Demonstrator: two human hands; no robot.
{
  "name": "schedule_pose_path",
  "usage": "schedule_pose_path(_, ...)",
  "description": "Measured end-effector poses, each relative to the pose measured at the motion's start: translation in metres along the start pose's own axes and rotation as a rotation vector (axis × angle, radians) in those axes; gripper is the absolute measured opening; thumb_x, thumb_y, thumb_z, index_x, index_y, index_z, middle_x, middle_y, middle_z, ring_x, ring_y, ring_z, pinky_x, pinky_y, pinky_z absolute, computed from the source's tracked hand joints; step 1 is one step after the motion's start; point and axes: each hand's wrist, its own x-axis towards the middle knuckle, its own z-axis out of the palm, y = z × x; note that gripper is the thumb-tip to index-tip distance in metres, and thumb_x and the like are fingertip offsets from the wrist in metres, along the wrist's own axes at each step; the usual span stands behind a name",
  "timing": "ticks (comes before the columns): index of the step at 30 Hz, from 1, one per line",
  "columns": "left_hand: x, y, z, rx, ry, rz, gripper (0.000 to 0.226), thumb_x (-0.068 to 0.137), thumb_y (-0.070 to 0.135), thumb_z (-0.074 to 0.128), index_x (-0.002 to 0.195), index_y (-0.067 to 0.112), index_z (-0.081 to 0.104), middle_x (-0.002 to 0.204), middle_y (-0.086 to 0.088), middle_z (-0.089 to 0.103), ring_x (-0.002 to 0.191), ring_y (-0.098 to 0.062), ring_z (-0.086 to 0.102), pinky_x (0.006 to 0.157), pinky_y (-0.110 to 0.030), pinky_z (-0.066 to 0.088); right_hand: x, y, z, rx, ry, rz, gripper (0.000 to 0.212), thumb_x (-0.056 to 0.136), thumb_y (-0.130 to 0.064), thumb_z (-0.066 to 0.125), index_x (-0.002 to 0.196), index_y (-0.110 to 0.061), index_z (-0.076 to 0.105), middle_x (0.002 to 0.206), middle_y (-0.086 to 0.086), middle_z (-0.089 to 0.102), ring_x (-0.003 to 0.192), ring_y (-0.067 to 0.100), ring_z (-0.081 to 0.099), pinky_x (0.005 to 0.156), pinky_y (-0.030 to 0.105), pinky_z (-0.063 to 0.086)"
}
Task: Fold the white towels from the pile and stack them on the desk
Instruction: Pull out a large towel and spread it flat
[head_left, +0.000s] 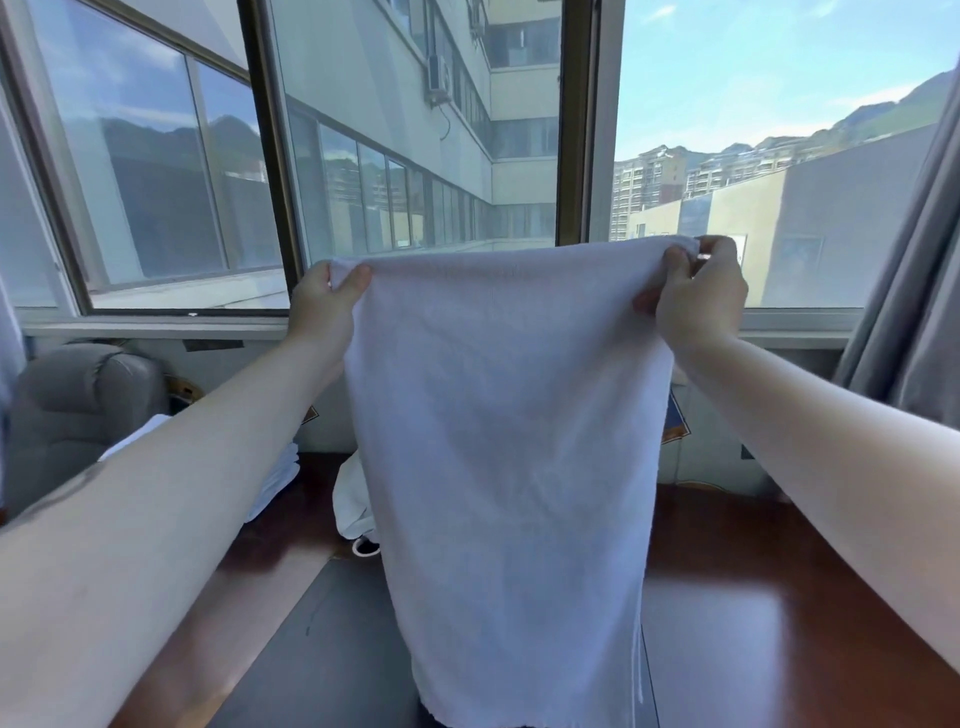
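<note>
Hanging towel over half-hidden pile

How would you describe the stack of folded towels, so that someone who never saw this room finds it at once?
Start at the grey padded armchair under the window on the left. Just right of it, at the back left of the dark red-brown wooden desk, lies the stack of flat folded white towels, partly hidden by the left forearm. Unlike the crumpled white cloth heap beside it and the hanging white towel, it shows neat layered edges.
</note>
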Motion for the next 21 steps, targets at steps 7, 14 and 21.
schedule_pose_path(7, 0.047, -0.053, 0.039, 0.083, -0.002, -0.094, 0.037, 0.099, 0.029, 0.057, 0.069, 0.018, 0.037, 0.075, -0.002, 0.043, 0.077, -0.016, 0.04, 0.061, -0.029, 0.031, 0.028, 0.042, 0.027, -0.141, -0.068, 0.062, 0.024, 0.102, -0.025, 0.043, 0.121, -0.012, 0.048, 0.094, 0.005, 0.054, 0.083, 0.027, 0.052, 0.068, 0.032, 0.037)
schedule_pose_path(14, 0.12, -0.122, 0.083, 0.242, -0.134, -0.205, 0.021, 0.096, 0.028, 0.06, 0.086, 0.01, 0.057, 0.089, -0.011, 0.056, 0.084, -0.018, 0.05, 0.07, -0.03, 0.036, 0.065, 0.109, 0.076, -0.213, -0.134, 0.193, 0.02, 0.103, -0.022, 0.04, 0.116, -0.008, 0.046, 0.087, 0.005, 0.051, 0.078, 0.025, 0.049, 0.06, 0.031, 0.033)
schedule_pose_path(21, 0.205, -0.141, 0.14, 0.228, -0.162, -0.193, 0.019, 0.098, 0.026, 0.059, 0.083, 0.015, 0.057, 0.083, -0.003, 0.059, 0.052, -0.015, 0.065, 0.044, -0.025, 0.042, 0.126, 0.134, 0.113, -0.128, -0.111, 0.123, 0.007, 0.103, -0.022, 0.038, 0.109, -0.017, 0.04, 0.091, 0.003, 0.054, 0.078, 0.018, 0.053, 0.065, 0.03, 0.043)
